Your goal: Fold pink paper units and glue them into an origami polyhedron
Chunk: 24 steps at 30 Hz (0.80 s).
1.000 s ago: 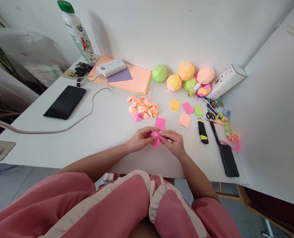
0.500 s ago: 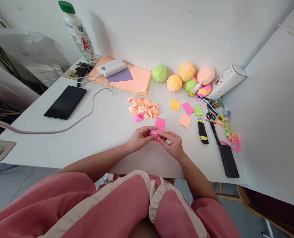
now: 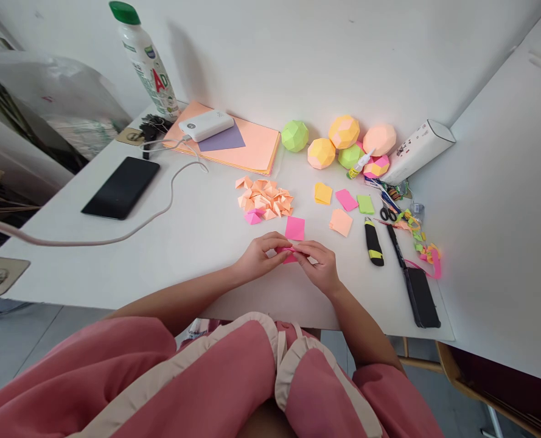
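Between my fingertips is a small pink paper (image 3: pixel 289 258), partly folded and partly hidden by my fingers. My left hand (image 3: pixel 263 255) pinches its left side, thumb in front and fingers behind. From the right, my right hand (image 3: pixel 318 261) pinches the other side in the same way. Just beyond my fingers a flat pink paper square (image 3: pixel 294 228) lies on the table. Farther back is a pile of folded peach paper pieces (image 3: pixel 265 198), with a folded pink piece (image 3: pixel 254 216) at its front edge.
Small paper stacks in yellow (image 3: pixel 323 193), pink (image 3: pixel 346 199), green (image 3: pixel 366 204) and peach (image 3: pixel 341 222) lie to the right, near a utility knife (image 3: pixel 373 242), scissors (image 3: pixel 387 213) and a black case (image 3: pixel 422 297). Paper balls (image 3: pixel 321 153) line the wall. A phone (image 3: pixel 121 187) and cable lie left.
The pink paper between my hands has turned or folded over, so it looks flatter now. My fingers have shifted slightly along it; nothing else on the table has moved.
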Each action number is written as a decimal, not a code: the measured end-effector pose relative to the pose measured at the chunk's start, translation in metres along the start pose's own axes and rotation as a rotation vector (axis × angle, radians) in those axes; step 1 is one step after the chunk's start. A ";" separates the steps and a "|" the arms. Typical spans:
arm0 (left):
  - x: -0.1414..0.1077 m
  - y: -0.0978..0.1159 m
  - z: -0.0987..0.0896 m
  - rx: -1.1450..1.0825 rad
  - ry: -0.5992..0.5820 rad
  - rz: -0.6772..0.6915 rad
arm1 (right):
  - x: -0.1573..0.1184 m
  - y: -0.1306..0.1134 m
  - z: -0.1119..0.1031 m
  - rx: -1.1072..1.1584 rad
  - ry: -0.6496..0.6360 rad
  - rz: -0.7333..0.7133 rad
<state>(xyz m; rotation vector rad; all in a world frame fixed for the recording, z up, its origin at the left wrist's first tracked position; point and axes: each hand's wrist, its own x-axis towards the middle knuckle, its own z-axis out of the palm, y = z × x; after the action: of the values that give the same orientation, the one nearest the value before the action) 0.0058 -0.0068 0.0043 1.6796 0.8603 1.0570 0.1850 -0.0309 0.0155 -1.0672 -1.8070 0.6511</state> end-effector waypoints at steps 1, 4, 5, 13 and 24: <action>0.000 0.000 0.000 0.008 0.003 0.010 | 0.000 0.000 0.000 0.001 -0.002 0.009; -0.001 -0.001 0.001 0.035 0.011 0.046 | 0.001 -0.001 -0.001 0.009 -0.013 0.030; -0.001 -0.001 0.001 0.041 0.018 0.055 | 0.001 -0.001 -0.001 0.007 -0.014 0.034; -0.003 0.003 0.002 0.022 0.021 -0.002 | 0.003 -0.001 -0.003 -0.012 -0.034 0.062; -0.004 0.008 0.001 -0.046 -0.018 -0.163 | 0.003 -0.003 -0.003 0.054 -0.025 0.098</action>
<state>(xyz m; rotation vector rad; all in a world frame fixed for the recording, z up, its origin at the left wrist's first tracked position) 0.0054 -0.0127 0.0106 1.5510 0.9381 0.9425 0.1859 -0.0294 0.0207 -1.1213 -1.7570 0.7718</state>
